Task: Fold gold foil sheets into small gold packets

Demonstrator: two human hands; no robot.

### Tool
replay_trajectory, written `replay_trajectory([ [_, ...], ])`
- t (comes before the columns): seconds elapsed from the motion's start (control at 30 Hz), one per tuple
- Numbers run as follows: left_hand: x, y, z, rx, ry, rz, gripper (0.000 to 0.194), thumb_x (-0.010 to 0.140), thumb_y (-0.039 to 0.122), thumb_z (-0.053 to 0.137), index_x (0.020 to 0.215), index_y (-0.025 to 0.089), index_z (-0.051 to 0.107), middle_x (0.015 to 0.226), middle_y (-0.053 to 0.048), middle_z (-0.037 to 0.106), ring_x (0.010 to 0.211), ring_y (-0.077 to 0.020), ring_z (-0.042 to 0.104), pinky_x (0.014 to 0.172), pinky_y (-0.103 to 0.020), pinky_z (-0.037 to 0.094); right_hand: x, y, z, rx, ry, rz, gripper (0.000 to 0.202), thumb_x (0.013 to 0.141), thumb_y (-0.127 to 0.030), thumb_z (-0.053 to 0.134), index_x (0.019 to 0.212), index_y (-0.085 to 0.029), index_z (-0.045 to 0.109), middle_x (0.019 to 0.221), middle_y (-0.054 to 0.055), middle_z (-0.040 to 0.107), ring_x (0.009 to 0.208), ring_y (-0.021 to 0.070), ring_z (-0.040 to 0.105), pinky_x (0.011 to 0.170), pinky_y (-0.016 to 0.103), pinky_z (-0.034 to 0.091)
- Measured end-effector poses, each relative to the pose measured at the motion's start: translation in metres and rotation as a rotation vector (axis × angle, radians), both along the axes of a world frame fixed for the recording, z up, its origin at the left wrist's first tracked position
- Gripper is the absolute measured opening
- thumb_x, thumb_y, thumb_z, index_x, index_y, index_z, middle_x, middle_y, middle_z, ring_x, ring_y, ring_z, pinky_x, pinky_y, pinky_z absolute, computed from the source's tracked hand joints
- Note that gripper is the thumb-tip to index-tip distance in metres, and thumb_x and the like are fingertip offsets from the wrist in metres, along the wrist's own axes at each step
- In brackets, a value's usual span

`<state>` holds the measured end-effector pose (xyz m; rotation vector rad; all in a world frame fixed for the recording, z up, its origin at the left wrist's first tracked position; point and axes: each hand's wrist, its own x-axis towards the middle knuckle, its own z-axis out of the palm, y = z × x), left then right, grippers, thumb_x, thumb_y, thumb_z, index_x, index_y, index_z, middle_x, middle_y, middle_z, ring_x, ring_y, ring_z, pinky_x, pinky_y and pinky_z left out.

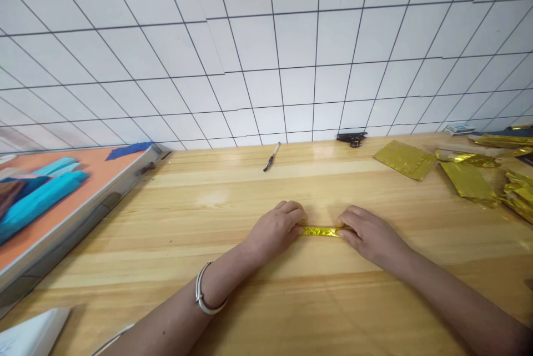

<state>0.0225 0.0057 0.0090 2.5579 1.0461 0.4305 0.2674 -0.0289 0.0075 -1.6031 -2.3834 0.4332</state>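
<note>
A narrow, flat strip of shiny gold foil [320,231] lies level just over or on the wooden table [200,200], stretched between my two hands. My left hand [280,229] pinches its left end, fingers curled together, with a silver bangle [200,287] on that wrist. The right end is between the thumb and bent fingers of my right hand [366,234]. Both ends of the strip are hidden by my fingertips.
A pen [272,158] and a black clip-like object [352,138] lie near the tiled wall [295,39]. Gold foil sheets [406,160] are at the right. An orange-topped surface [100,170] with blue rolls [45,200] stands left, a white object [35,331] at the lower left.
</note>
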Motion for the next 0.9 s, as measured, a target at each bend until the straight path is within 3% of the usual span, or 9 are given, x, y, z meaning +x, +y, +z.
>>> replay_trajectory([
  [0.2, 0.0, 0.003, 0.001, -0.008, 0.028, -0.04, 0.01, 0.087, 0.017, 0.048, 0.088, 0.016, 0.058, 0.091, -0.006, 0.055, 0.091, -0.0178, 0.05, 0.082, -0.031, 0.043, 0.003, 0.002, -0.001, -0.034, 0.025, 0.098, 0.01, 0.082, -0.021, 0.054, 0.091, -0.021, 0.057, 0.088, 0.003, 0.057, 0.085, 0.0181, 0.053, 0.075, 0.03, 0.041],
  [0.4, 0.003, -0.003, 0.003, -0.001, 0.029, -0.06, 0.011, 0.086, 0.01, 0.044, 0.081, 0.016, 0.051, 0.078, -0.002, 0.054, 0.076, -0.0149, 0.049, 0.07, -0.026, 0.043, -0.003, -0.004, 0.004, 0.018, -0.018, 0.113, 0.006, 0.082, -0.018, 0.053, 0.077, -0.019, 0.052, 0.085, 0.003, 0.055, 0.081, 0.0172, 0.051, 0.071, 0.029, 0.04],
  [0.57, 0.01, -0.014, 0.001, 0.143, 0.044, -0.085, 0.018, 0.084, 0.003, 0.036, 0.082, 0.016, 0.048, 0.081, -0.004, 0.053, 0.075, -0.0154, 0.047, 0.067, -0.026, 0.042, -0.015, -0.009, 0.002, 0.148, -0.076, 0.154, 0.007, 0.085, -0.026, 0.055, 0.082, -0.019, 0.056, 0.084, 0.003, 0.059, 0.082, 0.0187, 0.052, 0.073, 0.031, 0.038],
  [0.73, 0.021, -0.02, -0.001, 0.215, 0.088, -0.106, 0.013, 0.087, 0.009, 0.039, 0.086, 0.016, 0.049, 0.081, -0.005, 0.055, 0.075, -0.0164, 0.048, 0.068, -0.028, 0.042, -0.025, -0.012, -0.001, 0.351, -0.097, 0.215, 0.024, 0.09, -0.019, 0.043, 0.069, -0.018, 0.055, 0.069, 0.002, 0.058, 0.069, 0.0157, 0.05, 0.067, 0.031, 0.035],
  [0.9, 0.024, -0.02, 0.005, 0.306, 0.194, -0.139, 0.016, 0.085, 0.007, 0.039, 0.08, 0.016, 0.051, 0.074, -0.003, 0.056, 0.067, -0.0154, 0.05, 0.063, -0.029, 0.038, -0.025, -0.014, 0.004, 0.456, -0.099, 0.215, 0.028, 0.092, -0.019, 0.04, 0.068, -0.018, 0.055, 0.065, 0.002, 0.057, 0.065, 0.0146, 0.05, 0.065, 0.03, 0.034],
])
